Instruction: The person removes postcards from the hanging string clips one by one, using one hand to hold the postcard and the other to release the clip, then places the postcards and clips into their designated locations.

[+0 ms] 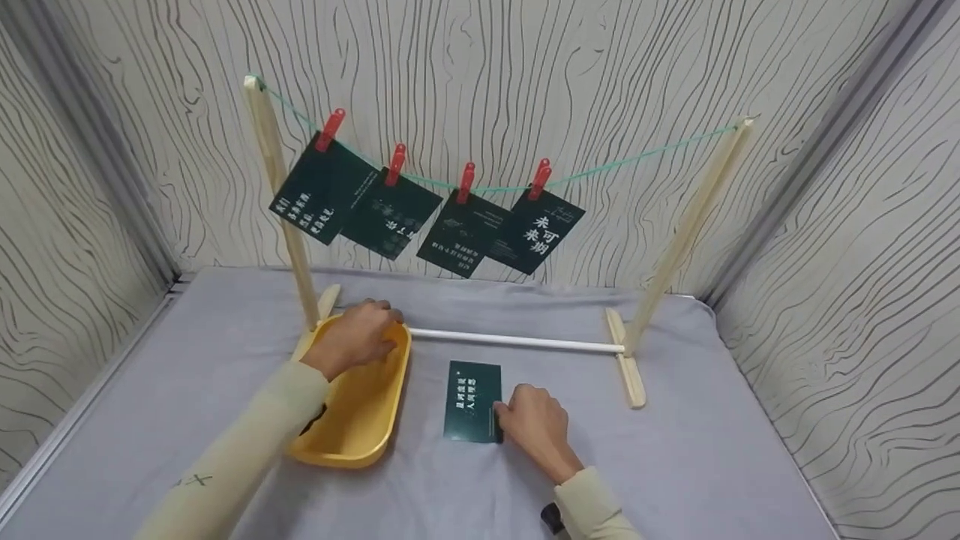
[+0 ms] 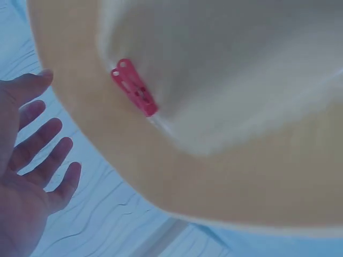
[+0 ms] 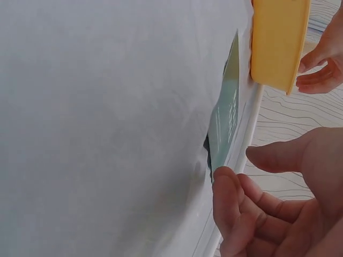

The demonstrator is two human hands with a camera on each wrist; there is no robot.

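Note:
My left hand (image 1: 356, 337) is over the far end of a yellow plastic basin (image 1: 349, 409). In the left wrist view its fingers are spread and loosely bent, holding nothing. A red clothespin (image 2: 135, 88) lies inside the basin. My right hand (image 1: 536, 424) is at the right edge of a dark green printed card (image 1: 472, 401) on the cloth. In the right wrist view a fingertip meets the end of that card (image 3: 225, 120), while the thumb stands apart from it.
A wooden post (image 1: 274, 165) and a second post (image 1: 686, 225) carry a green string (image 1: 645, 159). Several dark green cards (image 1: 375, 214) hang from it by red clothespins (image 1: 466, 182). A white rod (image 1: 517, 341) joins the posts low down. Grey cloth (image 1: 570, 300) covers the table.

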